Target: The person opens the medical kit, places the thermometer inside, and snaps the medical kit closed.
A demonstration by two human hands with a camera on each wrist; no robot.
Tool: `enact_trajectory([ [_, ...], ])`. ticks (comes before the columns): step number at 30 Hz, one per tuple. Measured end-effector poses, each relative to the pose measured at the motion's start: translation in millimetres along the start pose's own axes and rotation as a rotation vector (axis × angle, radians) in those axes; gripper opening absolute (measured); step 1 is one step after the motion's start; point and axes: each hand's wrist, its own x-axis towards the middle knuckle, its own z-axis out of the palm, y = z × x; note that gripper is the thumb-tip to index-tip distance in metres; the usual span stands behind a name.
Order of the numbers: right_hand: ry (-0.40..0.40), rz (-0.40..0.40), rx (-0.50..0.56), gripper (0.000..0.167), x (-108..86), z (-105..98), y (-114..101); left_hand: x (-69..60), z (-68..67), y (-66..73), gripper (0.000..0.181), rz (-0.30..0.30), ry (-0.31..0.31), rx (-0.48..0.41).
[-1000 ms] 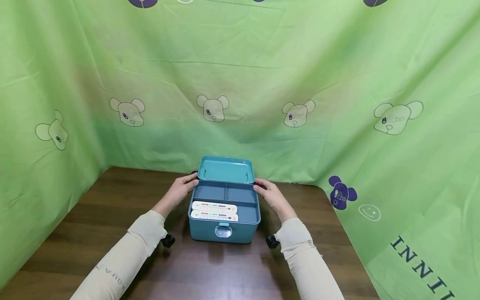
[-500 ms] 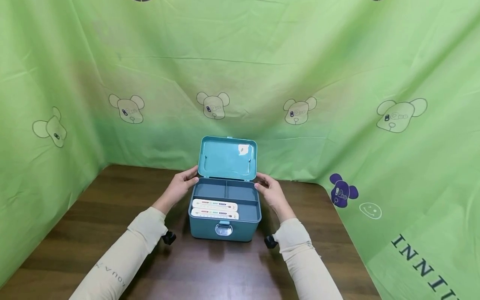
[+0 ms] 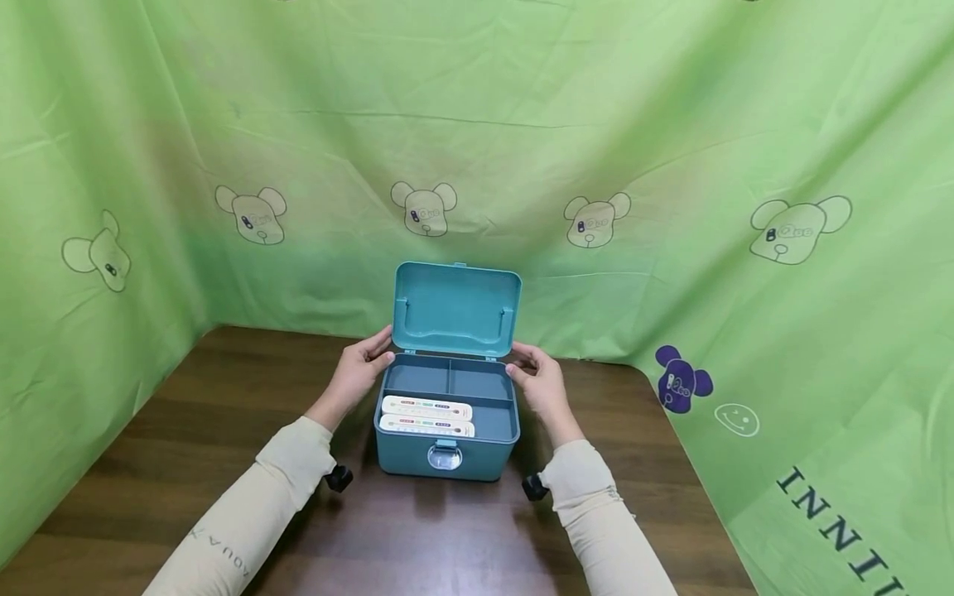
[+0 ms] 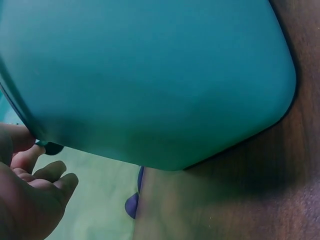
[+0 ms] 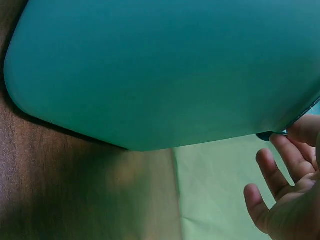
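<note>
A teal storage box (image 3: 477, 458) stands on the table, its hinged lid (image 3: 456, 308) raised and leaning back. Two long white rounded cases (image 3: 426, 408) with small coloured print and scale marks lie in its front compartment. My left hand (image 3: 354, 372) is at the rear left corner, thumb at the rim and forefinger by the lid's edge. Mirroring it, my right hand (image 3: 540, 379) touches the rear right corner. In the left wrist view the box's side (image 4: 150, 85) hides part of the fingers (image 4: 52, 171); other right fingers (image 5: 270, 167) hang free in the right wrist view.
Two rear compartments (image 3: 417, 377) sit behind the white cases, split by a divider. A clear latch (image 3: 445, 457) is on the box front. The wooden table (image 3: 246, 389) meets a green printed cloth (image 3: 492, 165) at the back and sides.
The lid has swung up from lying far back to a steeper tilt, with the fingers beside its lower edge. The box and white cases have stayed in place.
</note>
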Motion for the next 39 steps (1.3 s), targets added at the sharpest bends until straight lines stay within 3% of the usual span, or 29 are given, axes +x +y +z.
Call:
enact_trajectory([
  [6, 0.065, -0.034, -0.008, 0.037, 0.7, 2, 1, -1.4, 2.4, 0.0, 0.052, 0.032, 0.058, -0.028],
  [15, 0.078, -0.044, -0.061, 0.037, -1.9, -2, 3, -0.7, 3.8, 0.9, 0.048, 0.027, 0.135, -0.04],
  [20, 0.042, -0.026, -0.001, 0.042, -4.0, -8, -1, -3.1, -2.1, 2.9, 0.053, 0.021, 0.095, 0.026],
  [26, -0.019, -0.066, 0.027, 0.051, -4.0, -16, -5, -8.0, -11.8, 7.6, 0.069, 0.044, 0.018, 0.132],
  [34, -0.109, -0.064, 0.067, 0.057, -7.3, -25, -3, -14.6, -19.3, 4.5, 0.051, 0.069, -0.086, 0.133],
  [39, -0.144, -0.106, 0.049, 0.062, -13.2, -27, -7, -17.5, -26.0, 4.8, 0.051, 0.086, -0.174, 0.154],
])
